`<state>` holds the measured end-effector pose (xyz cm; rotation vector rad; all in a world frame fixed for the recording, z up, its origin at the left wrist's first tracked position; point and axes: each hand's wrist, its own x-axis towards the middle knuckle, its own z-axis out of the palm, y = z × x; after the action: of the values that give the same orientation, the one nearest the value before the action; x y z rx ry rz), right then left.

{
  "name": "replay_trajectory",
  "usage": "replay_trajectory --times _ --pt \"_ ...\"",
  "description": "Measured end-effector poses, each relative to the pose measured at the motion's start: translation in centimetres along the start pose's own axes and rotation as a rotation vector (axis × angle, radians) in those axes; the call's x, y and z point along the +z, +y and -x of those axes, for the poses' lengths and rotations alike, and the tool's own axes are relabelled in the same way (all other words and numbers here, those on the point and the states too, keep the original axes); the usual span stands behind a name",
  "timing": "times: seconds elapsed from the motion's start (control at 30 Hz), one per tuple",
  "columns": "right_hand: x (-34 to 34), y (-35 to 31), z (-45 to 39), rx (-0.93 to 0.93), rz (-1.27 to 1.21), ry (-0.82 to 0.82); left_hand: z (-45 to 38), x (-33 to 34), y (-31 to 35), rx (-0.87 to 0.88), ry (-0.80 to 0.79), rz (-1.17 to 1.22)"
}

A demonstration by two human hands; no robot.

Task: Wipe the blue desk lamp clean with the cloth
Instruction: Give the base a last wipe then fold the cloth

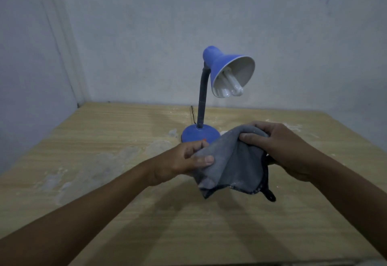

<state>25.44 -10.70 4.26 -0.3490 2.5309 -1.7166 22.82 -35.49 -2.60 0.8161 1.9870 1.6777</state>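
Wiping not begun: left hand (188, 159) and right hand (278, 146) each pinch the cloth (232, 165) in front of the lamp (222, 89), apparently untouched.

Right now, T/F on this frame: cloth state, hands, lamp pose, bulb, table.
1. Both hands, left hand and right hand, grip the grey cloth. True.
2. The cloth is pressed on the lamp shade. False: it is held in front of the base, away from the shade.
3. The blue desk lamp lies tipped over. False: it stands upright on the wooden table.
4. A white bulb shows inside the shade. True.
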Motion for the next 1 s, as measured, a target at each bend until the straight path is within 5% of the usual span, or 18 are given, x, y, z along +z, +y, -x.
replay_trajectory --times 0.2,0.33,0.63,0.83,1.0 --pt "1.2 3.6 -0.6 0.47 -0.224 0.0 0.3 0.6 -0.2 -0.343 -0.049 0.269" --pt "1.4 4.9 -0.7 0.627 -0.31 -0.042 -0.1 1.4 -1.4 -0.437 -0.014 0.236" --pt "-0.5 5.6 -0.1 0.482 -0.276 -0.005 -1.1 1.6 -1.1 -0.499 0.362 0.319" --pt "1.5 4.6 -0.2 0.335 -0.224 0.224 -2.2 3.9 0.3 -0.416 0.435 0.152" --pt "2.9 3.2 -0.1 0.314 -0.319 0.205 -3.1 5.8 2.4 -0.359 0.399 0.166"
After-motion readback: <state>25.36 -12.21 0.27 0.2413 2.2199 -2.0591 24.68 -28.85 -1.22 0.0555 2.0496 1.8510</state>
